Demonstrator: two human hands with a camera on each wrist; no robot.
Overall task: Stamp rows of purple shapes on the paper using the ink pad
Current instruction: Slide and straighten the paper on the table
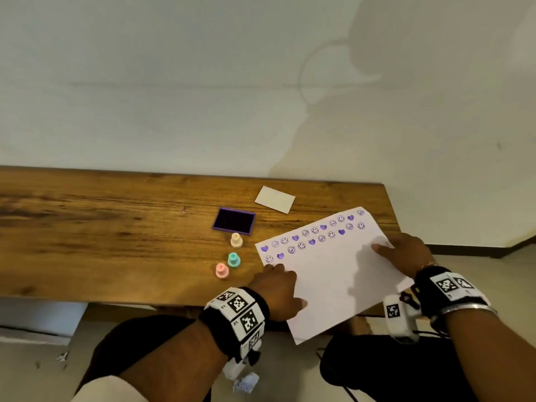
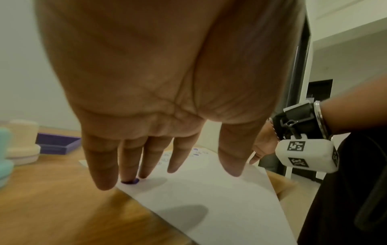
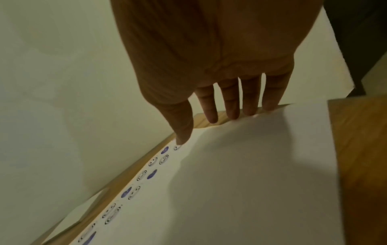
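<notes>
A white paper (image 1: 327, 282) lies skewed on the wooden table (image 1: 116, 242), its near corner hanging over the front edge. Two rows of purple hearts and smiley faces (image 1: 313, 235) run along its far edge. My left hand (image 1: 278, 285) lies flat on the paper's left edge (image 2: 188, 199), fingers straight. My right hand (image 1: 403, 253) presses the paper's right edge (image 3: 251, 165) with straight fingers. The open purple ink pad (image 1: 233, 221) sits left of the paper. Cream (image 1: 236, 240), teal (image 1: 233, 259) and pink (image 1: 222, 270) stampers stand below the pad, untouched.
A small white card (image 1: 275, 199) lies behind the paper near the wall. The table's right end (image 1: 388, 204) is close to the paper's far corner. The left half of the tabletop shows bare wood. My dark-clothed lap is below the front edge.
</notes>
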